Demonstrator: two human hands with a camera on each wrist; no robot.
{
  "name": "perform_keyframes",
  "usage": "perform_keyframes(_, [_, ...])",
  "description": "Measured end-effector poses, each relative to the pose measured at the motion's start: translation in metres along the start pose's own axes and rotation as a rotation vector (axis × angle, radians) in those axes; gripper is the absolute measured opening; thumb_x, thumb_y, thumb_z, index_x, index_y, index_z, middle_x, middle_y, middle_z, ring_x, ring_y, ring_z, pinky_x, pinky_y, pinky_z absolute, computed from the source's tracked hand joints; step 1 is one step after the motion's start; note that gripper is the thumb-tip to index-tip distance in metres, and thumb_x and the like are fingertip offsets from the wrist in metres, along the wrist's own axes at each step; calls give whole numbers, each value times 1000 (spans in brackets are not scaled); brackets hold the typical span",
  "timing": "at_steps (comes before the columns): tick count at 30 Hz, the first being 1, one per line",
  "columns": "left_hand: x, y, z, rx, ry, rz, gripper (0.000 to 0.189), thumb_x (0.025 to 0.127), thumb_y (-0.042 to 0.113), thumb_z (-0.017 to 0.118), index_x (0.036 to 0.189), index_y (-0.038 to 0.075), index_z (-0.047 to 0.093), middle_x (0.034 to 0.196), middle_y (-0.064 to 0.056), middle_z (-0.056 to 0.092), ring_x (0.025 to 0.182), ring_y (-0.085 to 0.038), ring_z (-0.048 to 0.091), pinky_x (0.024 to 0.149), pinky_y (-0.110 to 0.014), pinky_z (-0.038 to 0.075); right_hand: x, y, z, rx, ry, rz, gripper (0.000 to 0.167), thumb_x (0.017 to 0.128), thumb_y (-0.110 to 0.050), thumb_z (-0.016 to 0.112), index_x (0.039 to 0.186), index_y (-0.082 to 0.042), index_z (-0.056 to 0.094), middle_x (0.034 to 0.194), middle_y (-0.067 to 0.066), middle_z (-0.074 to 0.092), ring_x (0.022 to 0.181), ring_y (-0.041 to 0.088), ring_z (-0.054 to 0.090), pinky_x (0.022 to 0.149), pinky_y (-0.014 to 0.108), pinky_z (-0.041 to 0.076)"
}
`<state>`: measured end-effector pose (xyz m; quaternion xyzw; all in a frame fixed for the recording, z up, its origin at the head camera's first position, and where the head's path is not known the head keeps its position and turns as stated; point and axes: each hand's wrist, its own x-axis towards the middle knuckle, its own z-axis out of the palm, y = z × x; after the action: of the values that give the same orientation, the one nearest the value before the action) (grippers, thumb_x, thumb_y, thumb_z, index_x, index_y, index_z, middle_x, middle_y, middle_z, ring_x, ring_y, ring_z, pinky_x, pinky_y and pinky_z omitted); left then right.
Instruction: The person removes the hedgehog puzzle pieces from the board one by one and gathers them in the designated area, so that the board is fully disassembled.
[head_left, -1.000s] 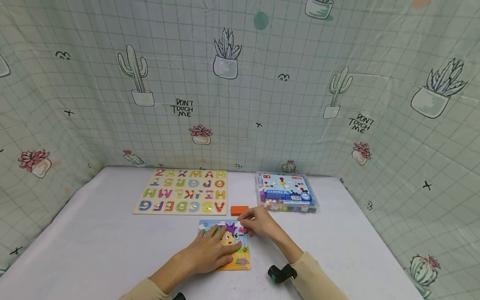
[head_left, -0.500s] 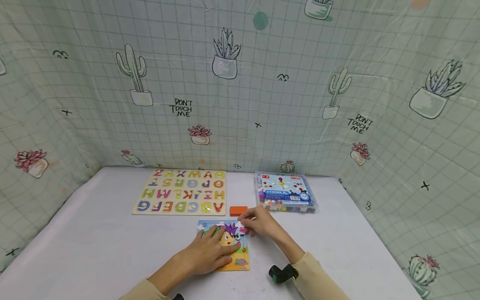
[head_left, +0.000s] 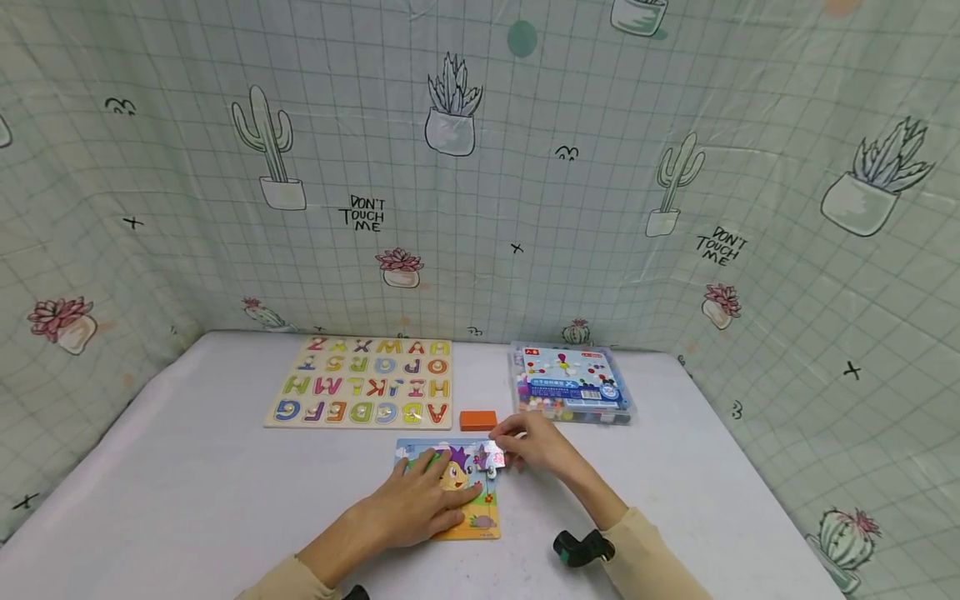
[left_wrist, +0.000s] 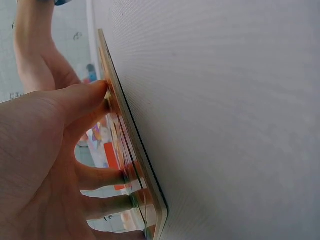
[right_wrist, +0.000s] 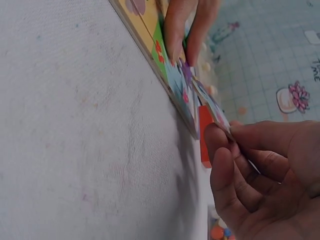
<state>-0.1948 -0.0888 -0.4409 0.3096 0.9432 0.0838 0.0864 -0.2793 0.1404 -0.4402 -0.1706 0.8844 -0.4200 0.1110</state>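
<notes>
- Head view: the picture puzzle point(head_left: 485, 510) lies flat on the white table point(head_left: 225, 492), just nearer the person than the orange block point(head_left: 477, 421), mostly to its left.
- The puzzle is a thin, roughly square board: light blue along the far edge, a cartoon face with purple hair in the middle, then green with a red flower, and yellow-orange along the near edge. Its side looks like pale wood.
- A puzzle piece point(head_left: 491, 458) is raised and tilted over the board's far right corner, close to the near side of the block; it shows pale and pink with a bright glare. Whether its lower end touches the board, I cannot tell.
- Left hand point(head_left: 423, 504), nearer the person than the block and to its left: fingers spread wide, tips resting on the puzzle, thumb at its near part.
- Right hand point(head_left: 532, 443), just right of the block: nearly closed, pinching the piece by one end between thumb and fingertips.
</notes>
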Motion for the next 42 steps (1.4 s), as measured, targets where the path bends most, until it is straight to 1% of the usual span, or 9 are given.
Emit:
perform_keyframes(6, [-1, 0, 0, -1, 5, 10, 42, 100, 46, 48, 142, 44, 48, 156, -19, 35, 142, -45, 33, 103, -72, 35, -10, 7, -12, -13, 8, -46, 15, 93, -8, 63, 100, -1, 73, 86, 10, 70, 65, 14, 59, 56, 29, 52])
perform_keyframes(12, [-1, 0, 2, 3, 14, 13, 42, 101, 46, 47, 142, 43, 48, 155, -20, 36, 142, -45, 34, 103, -71, 35, -22, 18, -27, -25, 18, -51, 15, 93, -8, 63, 101, 0, 73, 89, 11, 70, 67, 15, 59, 55, 28, 52])
perform_keyframes(17, [-2, -1, 1, 1, 31, 32, 42, 100, 44, 49, 143, 42, 48, 155, -21, 36, 141, -46, 35, 102, -71, 35, -33, 29, -41, -41, 22, -38, 17, 94, -11, 64, 103, 0, 73, 94, 12, 70, 72, 15, 58, 56, 29, 53])
perform_keyframes(22, [-2, -1, 2, -8, 35, 41, 43, 100, 43, 50, 143, 41, 48, 154, -21, 36, 141, -46, 34, 101, -72, 35, -44, 43, -54, -33, 25, 5, 18, 95, -13, 64, 105, -1, 72, 97, 11, 71, 72, 14, 58, 56, 29, 53])
perform_keyframes(27, [-3, -1, 1, -10, 33, 39, 43, 100, 44, 50, 143, 41, 48, 154, -21, 36, 141, -46, 34, 102, -72, 35, -54, 56, -66, -28, 28, 24, 20, 95, -14, 63, 107, 2, 71, 94, 11, 70, 71, 14, 57, 56, 28, 53])
perform_keyframes(34, [-5, -1, -1, -2, 36, 39, 43, 100, 42, 51, 143, 41, 48, 154, -21, 36, 141, -46, 35, 101, -72, 36, -66, 69, -80, -18, 29, 47, 23, 96, -15, 62, 108, 3, 70, 94, 12, 70, 70, 11, 56, 56, 27, 52])
perform_keyframes(38, [-4, 0, 0, 3, 36, 34, 43, 100, 42, 50, 143, 42, 47, 154, -21, 36, 141, -46, 35, 101, -72, 36, -72, 75, -87, -20, 42, 49, 24, 96, -15, 62, 109, 3, 70, 95, 12, 70, 69, 10, 56, 55, 26, 52])
perform_keyframes(42, [-5, 0, 0, -15, 28, 22, 42, 101, 43, 48, 143, 43, 47, 156, -20, 35, 142, -45, 33, 103, -72, 34, -78, 83, -95, -30, 61, 59, 25, 96, -15, 62, 110, 4, 69, 93, 12, 70, 67, 9, 55, 54, 26, 51])
